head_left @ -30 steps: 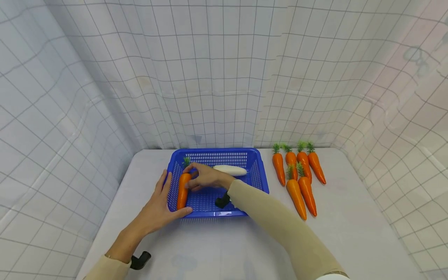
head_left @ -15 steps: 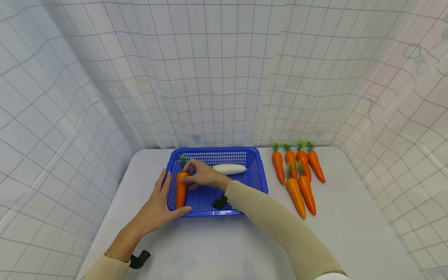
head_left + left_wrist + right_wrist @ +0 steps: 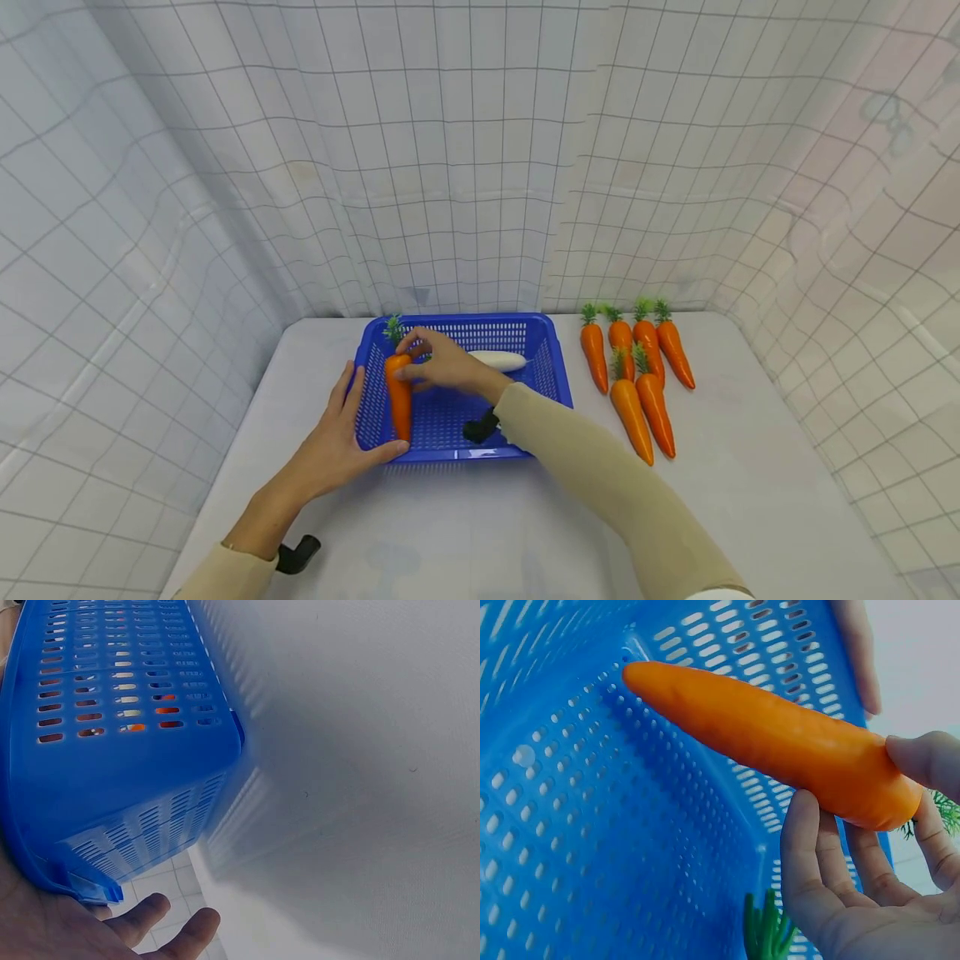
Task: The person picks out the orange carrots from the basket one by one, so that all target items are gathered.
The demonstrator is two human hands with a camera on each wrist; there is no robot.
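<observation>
An orange carrot [image 3: 400,398] with a frilly green top hangs over the left part of the blue plastic basket [image 3: 457,454]. My right hand [image 3: 448,365] pinches its thick end between thumb and fingers. In the right wrist view the carrot [image 3: 772,735] appears raised off the basket floor. My left hand [image 3: 330,446] rests at the basket's near left corner, thumb along the front rim and fingers straight against the left side. A white radish [image 3: 498,360] lies inside toward the back, partly behind my right hand; green stems [image 3: 767,926] show in the right wrist view.
Several carrots [image 3: 632,408] lie in two rows on the white table [image 3: 742,467], right of the basket. A white gridded curtain [image 3: 457,167] surrounds the table's back and sides. Dark wrist-worn pieces [image 3: 298,554] project beside my forearms.
My right hand has changed its hold on the carrot's thick end and lifted it. The carrot now leans away from the basket's left wall. My left hand stays in place.
</observation>
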